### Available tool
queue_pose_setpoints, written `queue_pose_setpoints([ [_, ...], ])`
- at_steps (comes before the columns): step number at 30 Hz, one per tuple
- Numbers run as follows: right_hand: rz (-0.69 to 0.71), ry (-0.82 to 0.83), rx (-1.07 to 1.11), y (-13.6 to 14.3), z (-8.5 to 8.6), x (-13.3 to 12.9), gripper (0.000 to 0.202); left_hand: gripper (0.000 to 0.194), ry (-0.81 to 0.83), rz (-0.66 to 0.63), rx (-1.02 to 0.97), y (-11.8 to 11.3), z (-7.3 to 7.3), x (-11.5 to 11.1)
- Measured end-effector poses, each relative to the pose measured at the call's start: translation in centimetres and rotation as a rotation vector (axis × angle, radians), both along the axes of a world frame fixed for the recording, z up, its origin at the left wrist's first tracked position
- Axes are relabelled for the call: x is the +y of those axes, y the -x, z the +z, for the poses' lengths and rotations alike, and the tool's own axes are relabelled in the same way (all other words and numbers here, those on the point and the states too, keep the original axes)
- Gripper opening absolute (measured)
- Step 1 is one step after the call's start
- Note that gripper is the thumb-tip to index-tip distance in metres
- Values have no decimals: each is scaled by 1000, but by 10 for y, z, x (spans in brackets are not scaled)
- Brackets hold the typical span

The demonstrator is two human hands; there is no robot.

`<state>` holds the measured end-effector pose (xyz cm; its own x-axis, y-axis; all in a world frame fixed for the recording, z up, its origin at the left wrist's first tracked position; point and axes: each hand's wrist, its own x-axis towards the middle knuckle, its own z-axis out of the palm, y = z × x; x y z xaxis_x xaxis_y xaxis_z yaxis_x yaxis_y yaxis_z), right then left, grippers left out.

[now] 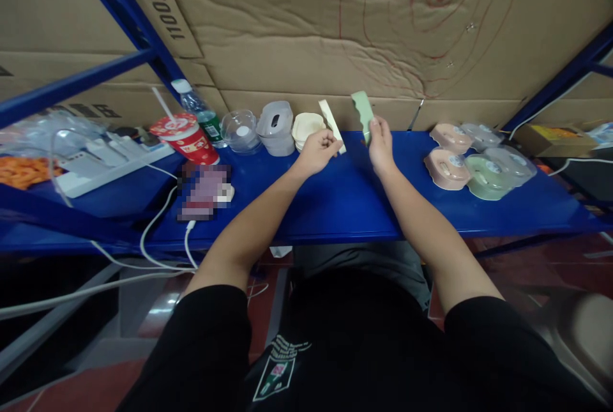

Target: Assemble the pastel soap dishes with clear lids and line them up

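Observation:
My left hand (318,151) is closed, its fingers pinching the lower end of a thin cream plastic piece (330,122), seen edge-on and tilted. To its right, my right hand (381,144) grips a pale green plastic piece (363,112) with a wavy edge, held upright. The two pieces are apart, above the back of the blue shelf (330,201). Just left of the cream piece stands a stack of cream containers (306,123), partly behind my left hand. Beside it are a stack of translucent grey containers (276,131) and some clear bowls (241,131).
Closed pink boxes (449,169), a green box (490,177) and clear-grey boxes (511,166) sit at the right. Leftward are a red cup (191,140) with a straw, a bottle (205,119), a pixelated object (204,193) and a power strip (110,166). Cardboard (287,22) stands behind.

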<state>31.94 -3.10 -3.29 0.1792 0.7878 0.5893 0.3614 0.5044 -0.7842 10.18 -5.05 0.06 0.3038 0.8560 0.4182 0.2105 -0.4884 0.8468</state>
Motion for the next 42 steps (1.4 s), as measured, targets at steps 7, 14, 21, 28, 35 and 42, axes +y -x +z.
queue_pose_setpoints([
  [7,-141,174,325,-12,3,3,90,16,-546,703,276,47,17,17],
  [14,-63,199,229,5,6,-10,91,22,-521,803,352,78,16,31],
  [21,-35,210,216,11,9,-16,93,28,-462,750,353,77,12,32],
  [28,-54,210,195,9,11,-16,94,27,-492,546,667,35,18,5],
  [35,-41,202,209,14,9,-18,95,14,-508,450,684,21,-6,23],
  [42,-2,205,183,15,8,-18,96,17,-496,421,652,26,-14,40],
])
